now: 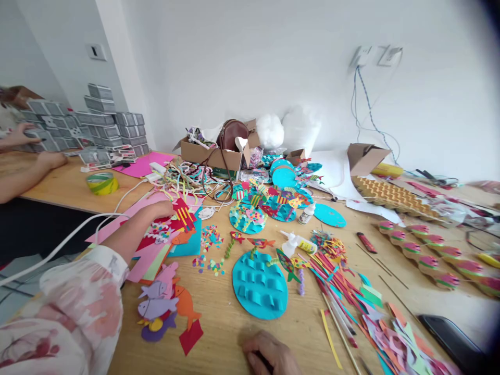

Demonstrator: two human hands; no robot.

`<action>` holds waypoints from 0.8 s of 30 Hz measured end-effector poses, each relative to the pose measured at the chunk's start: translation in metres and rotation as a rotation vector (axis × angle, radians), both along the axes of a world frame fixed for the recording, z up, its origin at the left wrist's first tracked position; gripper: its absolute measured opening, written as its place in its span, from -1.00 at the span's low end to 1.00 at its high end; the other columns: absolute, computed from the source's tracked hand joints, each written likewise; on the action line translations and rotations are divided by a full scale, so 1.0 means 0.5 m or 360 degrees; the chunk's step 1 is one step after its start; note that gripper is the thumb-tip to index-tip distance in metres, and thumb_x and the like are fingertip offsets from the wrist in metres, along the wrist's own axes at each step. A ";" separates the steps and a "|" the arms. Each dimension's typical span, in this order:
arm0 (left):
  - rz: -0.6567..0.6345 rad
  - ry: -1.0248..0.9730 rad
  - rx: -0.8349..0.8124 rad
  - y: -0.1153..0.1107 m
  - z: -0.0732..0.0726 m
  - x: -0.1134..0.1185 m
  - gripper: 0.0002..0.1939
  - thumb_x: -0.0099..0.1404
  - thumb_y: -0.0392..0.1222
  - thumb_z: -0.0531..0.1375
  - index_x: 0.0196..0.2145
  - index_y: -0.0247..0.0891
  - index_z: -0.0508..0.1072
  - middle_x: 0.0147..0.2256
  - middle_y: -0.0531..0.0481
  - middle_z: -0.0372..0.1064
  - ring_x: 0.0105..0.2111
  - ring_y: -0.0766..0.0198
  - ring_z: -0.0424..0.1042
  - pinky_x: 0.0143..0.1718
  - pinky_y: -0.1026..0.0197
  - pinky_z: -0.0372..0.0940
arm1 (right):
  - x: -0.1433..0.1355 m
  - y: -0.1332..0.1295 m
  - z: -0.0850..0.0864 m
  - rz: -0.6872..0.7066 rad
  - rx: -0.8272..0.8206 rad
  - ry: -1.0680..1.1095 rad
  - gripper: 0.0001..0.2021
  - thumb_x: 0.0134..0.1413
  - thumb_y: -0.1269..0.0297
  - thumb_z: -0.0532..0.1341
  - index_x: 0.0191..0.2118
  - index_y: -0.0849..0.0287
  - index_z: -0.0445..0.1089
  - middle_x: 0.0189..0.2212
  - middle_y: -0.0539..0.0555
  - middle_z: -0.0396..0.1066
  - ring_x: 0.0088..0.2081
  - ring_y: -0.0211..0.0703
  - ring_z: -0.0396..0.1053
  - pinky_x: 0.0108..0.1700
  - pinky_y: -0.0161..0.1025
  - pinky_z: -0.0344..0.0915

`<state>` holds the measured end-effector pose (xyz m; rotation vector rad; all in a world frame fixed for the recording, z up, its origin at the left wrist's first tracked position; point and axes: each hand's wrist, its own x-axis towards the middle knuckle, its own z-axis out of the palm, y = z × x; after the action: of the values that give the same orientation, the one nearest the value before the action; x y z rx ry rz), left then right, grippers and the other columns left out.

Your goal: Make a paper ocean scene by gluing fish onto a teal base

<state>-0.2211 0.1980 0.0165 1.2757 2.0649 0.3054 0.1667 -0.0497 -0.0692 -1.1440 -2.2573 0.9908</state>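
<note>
Under both hands runs a wooden table, set against a white wall with sockets and dangling blue wires. Left hand, in a floral sleeve, lies flat on the pink sheets with its fingers at the red striped paper; whether it holds anything cannot be told. Right hand rests curled on the table edge, holding nothing visible. Just beyond it: blue oval with raised strips. Left of it: paper fish. Right: paper strips, glue bottle. Further back: cardboard box with brown bag, more blue discs, tape roll. Far left, another person's hands at stacked grey boxes.
</note>
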 end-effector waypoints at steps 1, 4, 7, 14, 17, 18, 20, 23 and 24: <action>0.0009 -0.0011 -0.0021 -0.002 -0.001 0.000 -0.67 0.29 -0.12 0.12 -0.03 -0.31 0.32 -0.05 -0.11 0.30 -0.12 0.13 0.36 -0.14 0.00 0.33 | -0.001 -0.001 0.002 -0.0007 -0.0001 -0.0003 -0.84 0.11 0.34 0.07 -0.34 0.15 0.40 -0.42 0.06 0.44 -0.36 -0.26 0.40 -0.30 -0.44 0.29; 0.0030 -0.0058 -0.0065 -0.010 -0.001 0.002 -0.67 0.29 -0.12 0.12 -0.02 -0.31 0.32 -0.05 -0.11 0.30 -0.13 0.14 0.37 -0.15 0.00 0.33 | -0.003 -0.002 0.006 -0.0012 0.0006 -0.0011 -0.82 0.13 0.33 0.06 -0.34 0.15 0.41 -0.42 0.06 0.45 -0.37 -0.26 0.40 -0.30 -0.44 0.29; 0.0020 -0.0114 -0.0089 -0.016 0.004 0.003 -0.67 0.29 -0.13 0.12 -0.02 -0.30 0.32 -0.05 -0.12 0.30 -0.13 0.15 0.37 -0.15 0.00 0.34 | -0.006 -0.002 0.010 -0.0025 0.0035 -0.0006 -0.81 0.13 0.32 0.05 -0.35 0.16 0.41 -0.43 0.07 0.45 -0.38 -0.26 0.41 -0.32 -0.44 0.30; -0.0042 -0.0247 -0.0080 -0.029 0.017 0.002 -0.69 0.30 -0.12 0.12 -0.05 -0.31 0.33 -0.09 -0.11 0.33 -0.18 0.19 0.39 -0.19 0.04 0.36 | -0.010 -0.002 0.022 -0.0031 0.0117 0.0016 -0.76 0.16 0.25 0.03 -0.39 0.15 0.40 -0.47 0.06 0.44 -0.43 -0.27 0.40 -0.38 -0.44 0.29; -0.0052 -0.0307 -0.0072 -0.032 0.015 0.002 -0.70 0.30 -0.13 0.12 -0.05 -0.32 0.33 -0.10 -0.11 0.33 -0.20 0.20 0.39 -0.21 0.06 0.36 | -0.012 -0.001 0.025 -0.0033 0.0122 0.0033 -0.75 0.17 0.23 0.02 -0.40 0.15 0.39 -0.48 0.06 0.44 -0.44 -0.27 0.40 -0.39 -0.44 0.29; -0.0053 -0.0329 -0.0062 -0.033 0.014 0.002 -0.70 0.30 -0.13 0.12 -0.05 -0.32 0.33 -0.10 -0.11 0.33 -0.20 0.20 0.39 -0.21 0.06 0.36 | -0.013 -0.001 0.026 -0.0035 0.0126 0.0037 -0.75 0.17 0.23 0.02 -0.41 0.15 0.38 -0.48 0.06 0.44 -0.44 -0.27 0.40 -0.39 -0.44 0.29; -0.0055 -0.0373 -0.0036 -0.034 0.012 0.002 -0.70 0.30 -0.13 0.12 -0.05 -0.31 0.33 -0.10 -0.11 0.33 -0.19 0.20 0.39 -0.21 0.05 0.36 | -0.013 -0.001 0.027 -0.0041 0.0131 0.0038 -0.76 0.16 0.24 0.03 -0.41 0.15 0.38 -0.48 0.06 0.45 -0.44 -0.27 0.41 -0.39 -0.44 0.29; -0.0056 -0.0426 0.0009 -0.034 0.013 0.002 -0.69 0.30 -0.14 0.12 -0.04 -0.31 0.32 -0.08 -0.11 0.32 -0.18 0.19 0.39 -0.19 0.04 0.36 | -0.012 -0.002 0.028 -0.0051 0.0128 0.0028 -0.78 0.15 0.27 0.03 -0.40 0.16 0.38 -0.48 0.06 0.45 -0.43 -0.26 0.41 -0.38 -0.44 0.30; -0.0054 -0.0440 0.0027 -0.034 0.014 0.003 -0.69 0.30 -0.14 0.12 -0.04 -0.31 0.32 -0.08 -0.11 0.32 -0.17 0.19 0.38 -0.19 0.04 0.35 | -0.012 -0.002 0.028 -0.0053 0.0122 0.0026 -0.79 0.15 0.27 0.04 -0.40 0.16 0.38 -0.48 0.06 0.45 -0.43 -0.26 0.41 -0.37 -0.44 0.30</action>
<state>-0.2197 0.1810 0.0235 1.2043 1.8086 0.4579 0.1608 -0.0508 -0.0550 -1.1335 -2.2359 0.8895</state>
